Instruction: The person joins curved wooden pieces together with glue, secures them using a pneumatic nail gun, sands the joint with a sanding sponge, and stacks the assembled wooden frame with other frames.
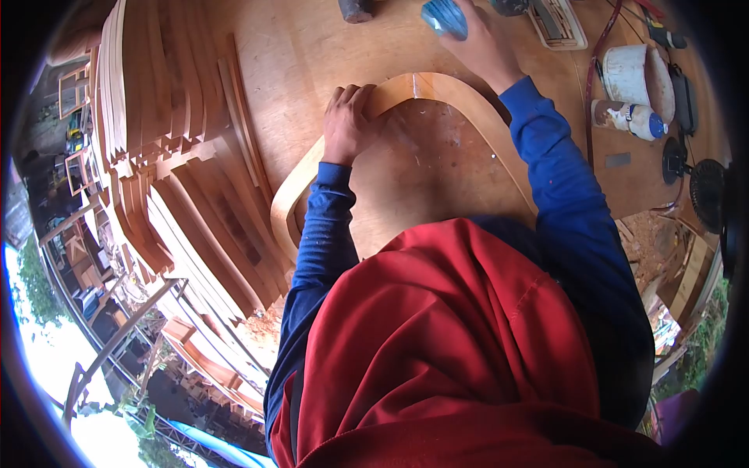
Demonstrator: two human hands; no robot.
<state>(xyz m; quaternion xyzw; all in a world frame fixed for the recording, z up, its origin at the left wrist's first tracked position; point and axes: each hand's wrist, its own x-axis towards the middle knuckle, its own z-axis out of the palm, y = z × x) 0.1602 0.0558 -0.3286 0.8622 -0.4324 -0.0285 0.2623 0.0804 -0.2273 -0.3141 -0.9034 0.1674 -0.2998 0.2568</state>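
A curved wooden frame lies on the plywood tabletop in front of me, with a pale joint line near the top of its arc. My left hand rests over the upper left part of this frame, its fingers bent around the wood. Beyond the arc, near the upper edge of the view, my right hand is closed on a blue translucent object whose exact kind I cannot make out. Part of the frame's near side is hidden behind my red-clothed body and sleeves.
Stacks of curved wooden pieces fill the left side. On the right are a white bucket, a bottle with a blue cap, a small fan and a red hose. A tray of thin pieces lies at the back.
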